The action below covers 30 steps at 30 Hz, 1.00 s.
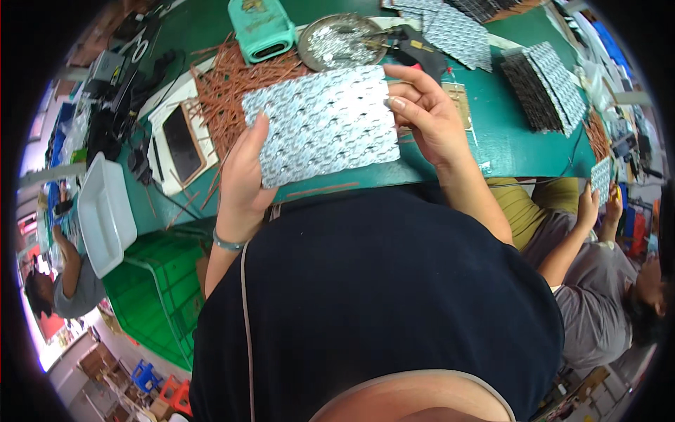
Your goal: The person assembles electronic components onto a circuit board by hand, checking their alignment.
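A silvery patterned sheet, rectangular and covered in rows of small raised marks, is held up over the near edge of the green table. My left hand grips its left edge, thumb on the front face. At the opposite edge, my right hand pinches the upper right side between thumb and fingers. The fingers behind the sheet are hidden. Just beyond it lie a heap of thin copper-brown strips and a round metal dish of small shiny pieces.
A turquoise device and a black tool lie at the back. Stacked patterned sheets stand at right. At left are a dark rectangular panel, a white tub and a green crate. A co-worker sits at right.
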Each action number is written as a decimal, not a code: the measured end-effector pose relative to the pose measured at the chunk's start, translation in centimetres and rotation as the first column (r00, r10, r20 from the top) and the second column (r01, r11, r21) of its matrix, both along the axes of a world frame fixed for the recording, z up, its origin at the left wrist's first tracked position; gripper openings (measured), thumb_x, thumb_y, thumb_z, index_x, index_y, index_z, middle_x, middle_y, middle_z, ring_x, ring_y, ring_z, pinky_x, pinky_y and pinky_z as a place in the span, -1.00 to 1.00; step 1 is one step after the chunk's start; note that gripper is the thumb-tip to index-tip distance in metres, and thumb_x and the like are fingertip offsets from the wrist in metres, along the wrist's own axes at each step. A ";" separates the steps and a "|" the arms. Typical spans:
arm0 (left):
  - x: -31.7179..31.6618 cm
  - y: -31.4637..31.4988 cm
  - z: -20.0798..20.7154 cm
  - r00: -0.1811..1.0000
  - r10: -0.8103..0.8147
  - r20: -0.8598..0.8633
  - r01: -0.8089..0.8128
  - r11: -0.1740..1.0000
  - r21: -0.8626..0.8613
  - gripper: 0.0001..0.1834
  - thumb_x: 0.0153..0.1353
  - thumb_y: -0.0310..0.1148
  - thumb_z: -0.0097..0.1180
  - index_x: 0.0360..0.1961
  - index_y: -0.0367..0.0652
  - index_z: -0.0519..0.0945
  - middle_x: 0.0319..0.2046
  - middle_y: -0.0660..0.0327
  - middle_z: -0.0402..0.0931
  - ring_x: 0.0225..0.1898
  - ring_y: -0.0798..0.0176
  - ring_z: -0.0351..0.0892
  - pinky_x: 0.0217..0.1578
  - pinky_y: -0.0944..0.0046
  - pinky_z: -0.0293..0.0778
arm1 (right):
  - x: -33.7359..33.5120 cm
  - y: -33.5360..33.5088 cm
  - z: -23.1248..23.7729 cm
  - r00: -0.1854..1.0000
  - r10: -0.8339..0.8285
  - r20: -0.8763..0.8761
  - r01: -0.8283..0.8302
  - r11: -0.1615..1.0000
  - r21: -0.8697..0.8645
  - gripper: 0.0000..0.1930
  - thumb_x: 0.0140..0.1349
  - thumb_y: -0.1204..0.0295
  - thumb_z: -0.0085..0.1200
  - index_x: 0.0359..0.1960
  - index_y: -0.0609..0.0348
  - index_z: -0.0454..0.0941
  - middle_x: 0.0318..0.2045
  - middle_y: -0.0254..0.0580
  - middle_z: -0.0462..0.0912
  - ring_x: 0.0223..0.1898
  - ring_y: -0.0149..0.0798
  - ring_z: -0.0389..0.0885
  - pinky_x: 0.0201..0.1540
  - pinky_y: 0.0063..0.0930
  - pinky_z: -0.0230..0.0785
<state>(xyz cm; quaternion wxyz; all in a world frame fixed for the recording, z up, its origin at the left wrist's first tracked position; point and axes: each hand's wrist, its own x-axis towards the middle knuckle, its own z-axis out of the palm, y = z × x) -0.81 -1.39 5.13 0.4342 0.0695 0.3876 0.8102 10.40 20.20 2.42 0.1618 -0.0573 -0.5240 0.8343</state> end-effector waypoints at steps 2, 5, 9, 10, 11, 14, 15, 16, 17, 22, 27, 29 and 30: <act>-0.8 -1.2 -1.0 1.000 0.022 -0.001 -0.022 0.999 0.026 -0.55 0.33 -0.24 -0.30 0.08 -0.41 0.25 0.03 -0.01 0.35 0.03 0.09 0.38 0.07 0.14 0.29 | 0.5 1.6 0.7 0.989 -0.148 0.016 0.144 0.980 0.136 -0.65 0.10 0.50 0.08 -0.05 0.25 0.39 -0.36 -0.24 0.57 -0.51 -0.49 0.50 -0.45 -0.66 0.38; -1.0 -0.9 -0.8 0.993 0.107 -0.038 -0.106 0.994 0.033 -0.57 0.33 -0.29 -0.29 0.11 -0.38 0.22 0.06 0.00 0.31 0.07 0.08 0.35 0.12 0.10 0.24 | 1.7 5.8 0.0 0.849 -0.529 -0.011 0.435 0.686 0.583 -0.77 0.10 0.37 0.12 -0.29 0.27 0.50 -0.50 -0.24 0.58 -0.50 -0.49 0.52 -0.44 -0.67 0.35; -1.4 -0.8 -0.5 0.987 0.155 -0.051 -0.143 0.971 0.194 -0.59 0.33 -0.34 -0.31 0.12 -0.38 0.19 0.10 -0.02 0.26 0.11 0.06 0.30 0.14 0.07 0.20 | 1.2 7.0 -0.1 0.714 -0.684 0.149 -0.016 0.196 0.980 -0.52 -0.03 0.05 0.18 -0.32 0.27 0.45 -0.53 -0.12 0.58 -0.46 -0.25 0.58 -0.40 -0.46 0.39; -1.4 -0.7 -0.4 0.985 0.165 -0.047 -0.154 0.971 0.185 -0.59 0.32 -0.35 -0.30 0.12 -0.38 0.19 0.09 -0.02 0.27 0.11 0.06 0.30 0.14 0.07 0.21 | 0.8 6.6 -0.6 0.685 -0.710 0.164 -0.164 0.069 0.984 -0.44 -0.08 -0.05 0.19 -0.32 0.26 0.43 -0.53 -0.08 0.59 -0.44 -0.15 0.59 -0.37 -0.38 0.41; -1.4 -0.5 -0.3 0.984 0.176 -0.042 -0.166 0.970 0.176 -0.59 0.32 -0.35 -0.30 0.12 -0.38 0.20 0.09 -0.02 0.27 0.10 0.06 0.31 0.13 0.08 0.21 | 0.2 6.4 -1.2 0.655 -0.742 0.143 -0.183 0.028 0.983 -0.31 -0.18 -0.18 0.17 -0.28 0.23 0.40 -0.47 -0.03 0.60 -0.37 -0.02 0.59 -0.33 -0.28 0.40; -0.8 -0.6 0.1 0.975 0.220 -0.041 -0.210 0.961 0.179 -0.61 0.30 -0.37 -0.26 0.09 -0.37 0.23 0.04 0.00 0.33 0.05 0.08 0.37 0.09 0.09 0.27 | -0.9 5.6 -0.5 0.590 -0.763 0.265 -0.267 0.125 0.956 -0.34 -0.19 -0.11 0.22 -0.27 0.23 0.38 -0.42 0.01 0.60 -0.33 -0.05 0.59 -0.31 -0.31 0.40; -0.9 -0.9 0.1 0.969 0.239 -0.056 -0.227 0.959 0.167 -0.62 0.29 -0.38 -0.24 0.08 -0.37 0.25 0.02 0.01 0.35 0.03 0.09 0.39 0.07 0.09 0.30 | -1.2 5.9 -1.8 0.607 -0.771 0.191 -0.167 0.111 0.980 -0.36 -0.22 -0.06 0.25 -0.27 0.24 0.38 -0.43 -0.02 0.59 -0.35 -0.06 0.59 -0.32 -0.31 0.40; -0.9 -1.3 -0.1 0.965 0.259 -0.046 -0.250 0.957 0.147 -0.62 0.29 -0.38 -0.23 0.07 -0.37 0.26 0.00 0.03 0.38 0.00 0.11 0.42 0.04 0.11 0.34 | -1.2 6.2 -2.5 0.609 -0.785 0.114 -0.062 0.096 0.993 -0.36 -0.24 -0.01 0.28 -0.27 0.24 0.38 -0.44 -0.04 0.58 -0.37 -0.07 0.59 -0.33 -0.32 0.40; -0.7 -1.6 0.1 0.961 0.273 -0.048 -0.264 0.953 0.146 -0.62 0.29 -0.38 -0.23 0.07 -0.37 0.26 0.00 0.03 0.38 0.00 0.11 0.42 0.04 0.11 0.34 | -1.0 6.2 -2.9 0.620 -0.776 0.115 -0.063 0.097 0.993 -0.36 -0.24 -0.01 0.28 -0.27 0.24 0.38 -0.44 -0.04 0.58 -0.37 -0.07 0.59 -0.33 -0.32 0.40; -0.5 -2.3 0.0 0.589 0.124 -0.799 -0.481 0.848 -0.223 -0.63 0.29 -0.39 -0.24 0.08 -0.35 0.26 -0.01 0.05 0.39 -0.01 0.16 0.44 0.02 0.16 0.36 | -0.4 7.6 -4.7 0.622 -0.783 0.015 0.464 0.384 0.798 -0.38 -0.29 0.31 0.40 -0.19 0.36 0.39 -0.50 -0.29 0.50 -0.49 -0.45 0.47 -0.42 -0.61 0.34; 0.0 -1.9 1.3 0.722 0.194 -0.664 -0.415 0.889 -0.192 -0.63 0.29 -0.41 -0.25 0.09 -0.34 0.26 -0.03 0.09 0.40 -0.03 0.23 0.45 -0.01 0.21 0.39 | 0.4 5.2 -0.8 0.755 -0.651 -0.076 0.639 0.705 0.309 -0.58 -0.17 0.64 0.29 -0.23 0.36 0.39 -0.39 -0.25 0.52 -0.40 -0.49 0.47 -0.42 -0.69 0.33; 0.0 -1.7 1.6 0.854 0.303 -0.424 -0.365 0.928 -0.073 -0.63 0.28 -0.41 -0.25 0.09 -0.35 0.26 -0.03 0.09 0.40 -0.04 0.23 0.45 -0.01 0.22 0.39 | 1.0 3.9 0.7 0.770 -0.637 -0.035 0.619 0.733 0.283 -0.64 -0.03 0.62 0.14 -0.16 0.35 0.37 -0.36 -0.18 0.54 -0.45 -0.38 0.51 -0.42 -0.62 0.33; 0.0 -1.7 1.7 0.930 0.338 -0.143 -0.331 0.941 0.068 -0.63 0.28 -0.42 -0.25 0.09 -0.35 0.26 -0.03 0.09 0.40 -0.04 0.23 0.45 -0.02 0.22 0.39 | 1.3 3.2 1.4 0.800 -0.590 -0.110 0.596 0.760 0.259 -0.63 0.00 0.57 0.11 -0.12 0.37 0.34 -0.35 -0.12 0.54 -0.45 -0.36 0.50 -0.41 -0.59 0.34</act>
